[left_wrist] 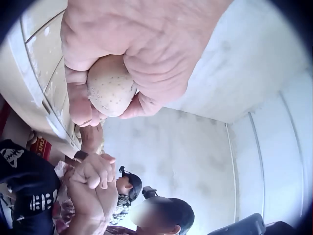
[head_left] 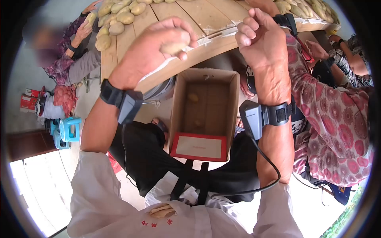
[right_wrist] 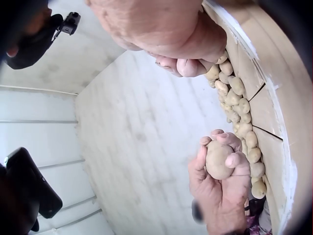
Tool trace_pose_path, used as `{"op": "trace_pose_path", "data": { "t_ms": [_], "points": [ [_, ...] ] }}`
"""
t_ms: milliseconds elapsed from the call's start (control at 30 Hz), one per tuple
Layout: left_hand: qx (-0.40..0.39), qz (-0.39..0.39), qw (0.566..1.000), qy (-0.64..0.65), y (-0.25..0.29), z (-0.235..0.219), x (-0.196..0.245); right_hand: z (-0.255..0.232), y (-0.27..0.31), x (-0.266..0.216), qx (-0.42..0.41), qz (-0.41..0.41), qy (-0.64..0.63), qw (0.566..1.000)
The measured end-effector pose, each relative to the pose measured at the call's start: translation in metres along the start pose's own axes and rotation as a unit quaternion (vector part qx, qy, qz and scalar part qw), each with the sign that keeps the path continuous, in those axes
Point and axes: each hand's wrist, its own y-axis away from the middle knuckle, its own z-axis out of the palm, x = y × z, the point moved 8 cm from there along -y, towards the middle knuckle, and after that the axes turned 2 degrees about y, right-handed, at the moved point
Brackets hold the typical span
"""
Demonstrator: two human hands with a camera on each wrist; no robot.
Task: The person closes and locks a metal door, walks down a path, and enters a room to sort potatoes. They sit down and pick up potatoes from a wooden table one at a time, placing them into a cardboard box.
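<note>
On the wooden table (head_left: 214, 18) loose potatoes (head_left: 125, 17) lie toward the left side. At its near edge the left hand (head_left: 160, 45) curls thumb and fingers around one potato (left_wrist: 111, 88); the right hand (head_left: 264, 41), fingers loosely bent, looks empty, well apart from it. An open cardboard box (head_left: 177, 104) stands below. A secure but light grip seems best, since the rounded potato could slip; turning it would uncover the sides the fingers hide.

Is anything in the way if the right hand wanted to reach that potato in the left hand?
Nothing visible stands between the right hand and the potato; the gap looks open. Only the left hand, gripping it, partly covers it.
</note>
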Motion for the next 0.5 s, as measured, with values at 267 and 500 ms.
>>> {"op": "trace_pose_path", "data": {
  "t_ms": [267, 500],
  "points": [
    [-0.013, -0.091, 0.940, -0.327, 0.041, 0.009, -0.150, -0.010, 0.004, 0.000, 0.015, 0.004, 0.027, 1.000],
    [-0.012, 0.030, 0.814, -0.580, 0.042, 0.014, -0.167, -0.005, 0.001, 0.010, 0.035, 0.014, 0.038, 0.999]
  ]
}}
